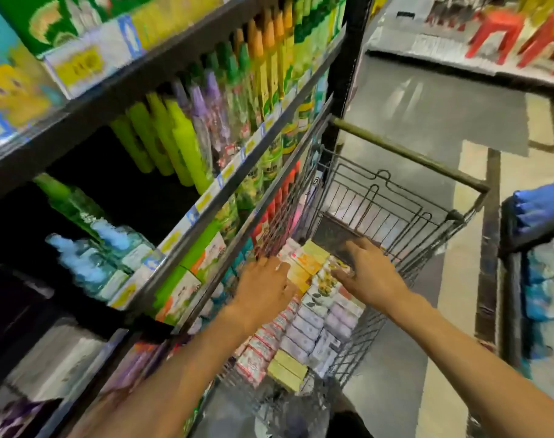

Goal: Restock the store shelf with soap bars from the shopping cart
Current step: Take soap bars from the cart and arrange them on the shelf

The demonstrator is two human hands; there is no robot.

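Soap bars point(313, 314) lie packed in the shopping cart point(405, 216), at 5 o'clock from the store shelf point(225, 184). Left hand point(263, 289) and right hand point(370, 273) both reach onto the top boxes; blur hides whether their fingers hold any.

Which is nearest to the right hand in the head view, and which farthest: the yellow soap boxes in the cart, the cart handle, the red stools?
1. Yellow soap boxes, left of the right hand.
2. Cart handle, beyond it.
3. Red stools, top right, farthest.
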